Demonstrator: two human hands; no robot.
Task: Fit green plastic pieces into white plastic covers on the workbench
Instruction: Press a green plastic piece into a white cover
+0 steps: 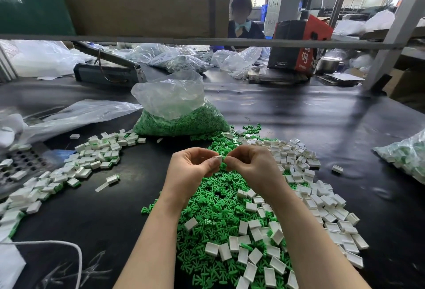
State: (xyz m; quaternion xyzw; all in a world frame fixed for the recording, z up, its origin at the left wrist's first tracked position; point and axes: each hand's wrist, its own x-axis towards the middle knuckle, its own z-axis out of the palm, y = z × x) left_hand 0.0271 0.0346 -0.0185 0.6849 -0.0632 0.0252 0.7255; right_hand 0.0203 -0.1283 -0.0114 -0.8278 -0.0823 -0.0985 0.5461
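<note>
The left hand (pixel 192 164) pinches a small white cover (pixel 218 158) at its fingertips; the right hand (pixel 249 162), fingers curled, meets it there, what it grips hidden; below both spreads the heap of green pieces (pixel 213 215) on the black workbench (pixel 322 114); loose white covers (pixel 322 201) lie right, fitted ones (pixel 87 162) left; a clear bag of green pieces (pixel 181 118) stands beyond.

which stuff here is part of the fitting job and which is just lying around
Job: left hand and right hand pinching a white cover; loose green pieces; empty white covers; bag of green pieces; fitted covers.

Lying about: red-and-black box; empty plastic bag; white cord.
</note>
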